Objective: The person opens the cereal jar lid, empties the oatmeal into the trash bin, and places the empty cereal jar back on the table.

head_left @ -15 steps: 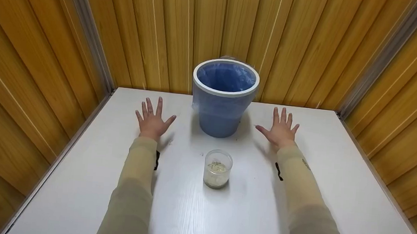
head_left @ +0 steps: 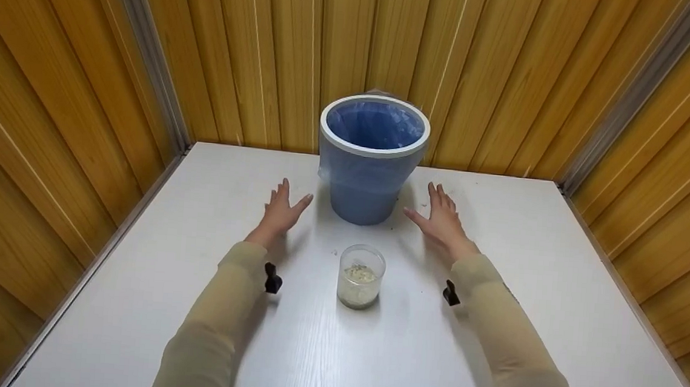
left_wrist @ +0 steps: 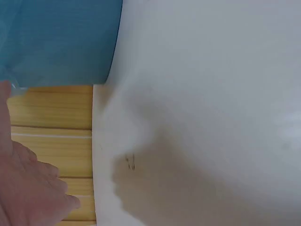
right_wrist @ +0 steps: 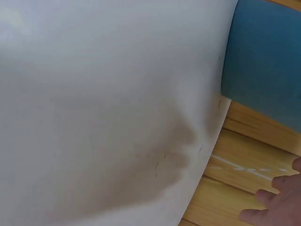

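In the head view a blue trash bin (head_left: 362, 188) with a white rim and a plastic liner stands upright at the back of the white table (head_left: 131, 300). Nearer the person is a clear plastic jar (head_left: 361, 277), partly filled with a pale, crumbly material. To the left of the bin, my left hand (head_left: 281, 214) is held above the table, fingers extended and thumb apart, holding nothing. My right hand (head_left: 442, 224) mirrors it on the bin's other side, its thumb pointing toward the bin. Both wrist views show the hands (left_wrist: 33, 188) (right_wrist: 277, 202) beside the bin's blue wall.
Wood-patterned panels (head_left: 343, 47) rise behind the table and along both sides, with grey metal posts (head_left: 154, 53) at the corners. Small dark specks (left_wrist: 130, 162) lie on the tabletop. A black wrist camera (head_left: 272, 278) sticks out from the left sleeve.
Both hands have moved inward toward the bin and turned so their palms face each other more. The bin and the jar stay in place.
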`<state>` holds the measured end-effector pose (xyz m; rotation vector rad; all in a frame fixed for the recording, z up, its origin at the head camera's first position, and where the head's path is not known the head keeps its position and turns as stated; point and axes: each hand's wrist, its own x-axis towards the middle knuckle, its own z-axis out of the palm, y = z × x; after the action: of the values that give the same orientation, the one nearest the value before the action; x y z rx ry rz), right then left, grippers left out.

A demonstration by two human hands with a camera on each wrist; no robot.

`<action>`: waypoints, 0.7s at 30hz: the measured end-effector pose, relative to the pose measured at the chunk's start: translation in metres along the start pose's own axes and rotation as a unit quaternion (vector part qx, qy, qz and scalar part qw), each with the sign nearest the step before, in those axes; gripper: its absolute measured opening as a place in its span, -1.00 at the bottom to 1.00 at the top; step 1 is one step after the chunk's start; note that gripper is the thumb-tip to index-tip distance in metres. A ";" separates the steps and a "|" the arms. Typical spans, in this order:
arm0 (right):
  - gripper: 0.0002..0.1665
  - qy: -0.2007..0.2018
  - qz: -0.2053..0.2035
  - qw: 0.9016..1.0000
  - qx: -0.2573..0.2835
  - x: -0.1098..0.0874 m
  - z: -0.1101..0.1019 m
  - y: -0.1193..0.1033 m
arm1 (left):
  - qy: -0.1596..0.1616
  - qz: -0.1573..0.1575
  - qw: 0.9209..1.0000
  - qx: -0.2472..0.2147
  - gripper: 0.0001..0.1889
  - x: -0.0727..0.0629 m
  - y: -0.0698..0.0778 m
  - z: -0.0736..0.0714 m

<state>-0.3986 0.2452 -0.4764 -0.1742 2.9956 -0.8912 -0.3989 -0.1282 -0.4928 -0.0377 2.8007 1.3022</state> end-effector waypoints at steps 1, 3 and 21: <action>0.23 -0.015 0.002 1.000 0.010 -0.004 0.002 -0.004 | -0.006 -0.002 1.000 -0.017 -0.03 -0.004 0.001 0.004; 0.22 -0.049 0.004 0.998 0.029 -0.012 0.005 -0.012 | -0.027 0.002 0.999 -0.045 -0.10 -0.014 0.004 0.011; -0.22 -0.156 -0.055 0.983 0.078 -0.086 0.018 -0.091 | -0.294 0.208 0.928 -0.095 -0.02 -0.087 0.015 0.074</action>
<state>-0.3034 0.1689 -0.4437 -0.4358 2.6384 -0.9978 -0.3101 -0.0620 -0.5235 0.8346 2.2227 1.3581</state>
